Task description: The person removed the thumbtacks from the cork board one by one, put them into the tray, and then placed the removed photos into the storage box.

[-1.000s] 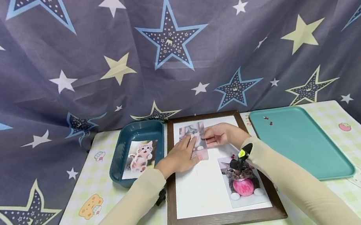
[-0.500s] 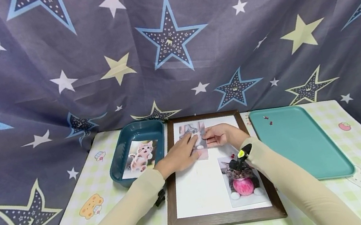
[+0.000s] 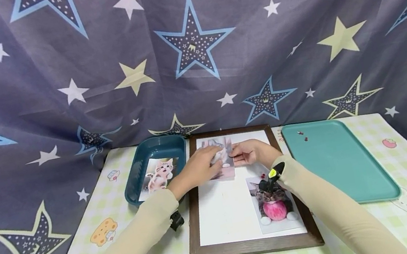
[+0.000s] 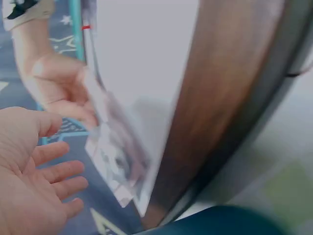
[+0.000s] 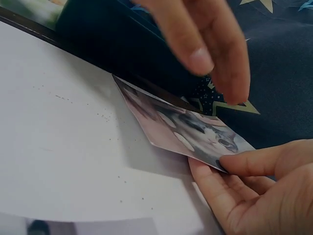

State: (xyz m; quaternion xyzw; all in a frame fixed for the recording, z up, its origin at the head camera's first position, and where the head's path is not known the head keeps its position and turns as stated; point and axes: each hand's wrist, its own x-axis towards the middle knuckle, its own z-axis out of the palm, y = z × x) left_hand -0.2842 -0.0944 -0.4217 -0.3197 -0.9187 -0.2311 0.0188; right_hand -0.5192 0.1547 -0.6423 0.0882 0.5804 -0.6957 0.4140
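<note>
My right hand [image 3: 250, 151] pinches the right edge of a cat photo [image 5: 166, 129] between thumb and fingers. That edge is lifted off the white board [image 3: 225, 222], which has a brown frame. In the right wrist view the photo slopes down toward the frame. Above the photo hovers my left hand [image 4: 34, 171], fingers spread loosely and holding nothing; it hides part of the photo in the head view. Another cat photo [image 3: 275, 210], with a pink ball, lies at the board's lower right. Red push pins [image 3: 263, 176] show at its top edge, partly hidden by the wrist camera.
Left of the frame stands a dark teal bin [image 3: 131, 192] with a kitten photo [image 3: 160, 174] in it. A green tray [image 3: 355, 164] lies on the right, with a few red pins [image 3: 305, 139] near its back. Behind the table hangs a star-patterned curtain [image 3: 271, 48].
My left hand has come up off the photo and shifted slightly left, its fingers no longer pressing on it. My right hand keeps its pinch on the photo's edge.
</note>
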